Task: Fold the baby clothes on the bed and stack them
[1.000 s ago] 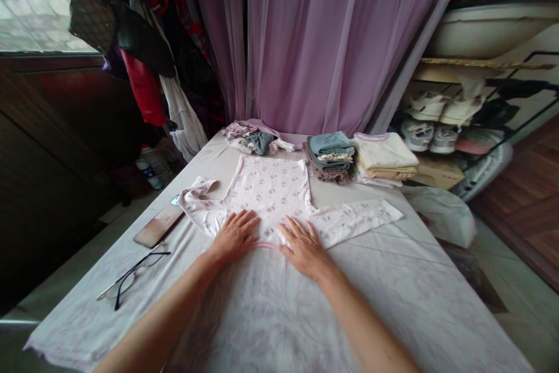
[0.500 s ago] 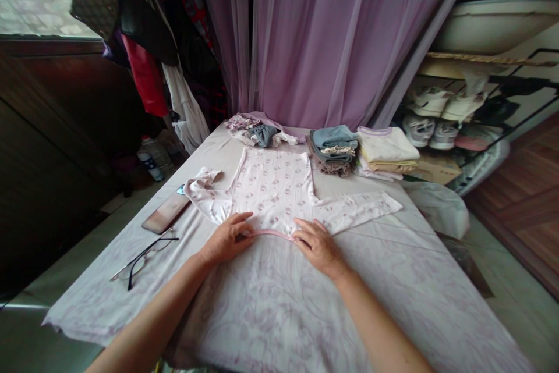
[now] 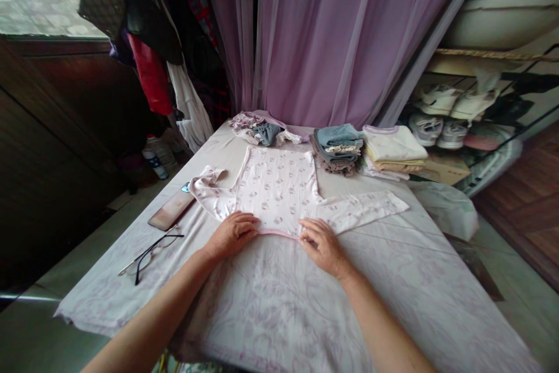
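A small white long-sleeved shirt (image 3: 279,189) with a pink pattern lies flat on the cloth-covered table (image 3: 279,303), its pink-edged neckline toward me. My left hand (image 3: 230,234) pinches the neckline at its left end, fingers curled on the fabric. My right hand (image 3: 321,243) pinches the neckline at its right end in the same way. The right sleeve stretches out flat to the right; the left sleeve lies crumpled toward the left.
Folded clothes in two stacks (image 3: 338,148) (image 3: 393,152) and a loose pile of small garments (image 3: 262,128) sit at the table's far end. A phone (image 3: 172,210) and eyeglasses (image 3: 151,254) lie at the left. Purple curtain behind, shoe rack to the right.
Both hands lay flat and open on the shirt's shoulders a second ago; they have since drawn back to the neckline and closed on its edge.
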